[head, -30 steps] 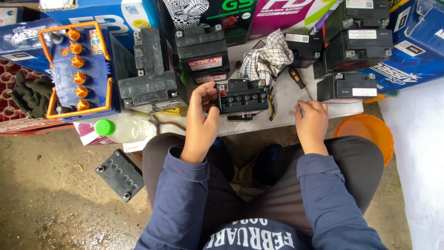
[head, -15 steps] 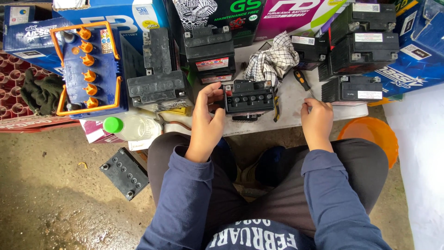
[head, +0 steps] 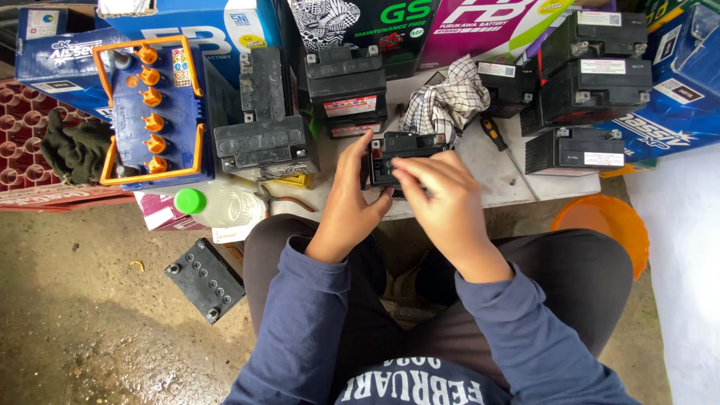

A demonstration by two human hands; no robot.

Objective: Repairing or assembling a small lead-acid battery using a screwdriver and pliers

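**Both hands on the small black battery at the worktop's near edge**

Landmark: small black battery [head: 401,154], sitting flat, top face up, on the pale worktop [head: 517,180], close to its near edge and directly ahead of the seated person's knees. That spot puts its top within easy reach of both hands.

Left hand [head: 352,199]: clasped against the battery's left side, thumb at its near face. Reads as a bracing grip, so the case does not slide.

Right hand [head: 439,195]: over the battery's near right corner, fingertips pinched narrow together on or just above the top. Whether a small part sits in that pinch cannot be told; the fingers hide it.

Around the battery:
- Just behind and right, touching or nearly so: a checked cloth [head: 448,101], bunched.
- Right of it, past the cloth: a screwdriver [head: 493,133] with orange-and-black handle, lying free, unheld.
- Further right: three larger black batteries [head: 574,150], stacked and side by side.
- Behind and left: two more black batteries [head: 345,86], one atop the other.
- Left: a longer grey-black battery [head: 259,139], then a blue battery with orange caps [head: 154,112].
- Left and nearer: a clear bottle with green cap [head: 217,204], on its side.
- Well to the left, on the floor: a flat black battery [head: 204,279].
- Lower right: an orange basin [head: 604,225], partly behind the person's knee.
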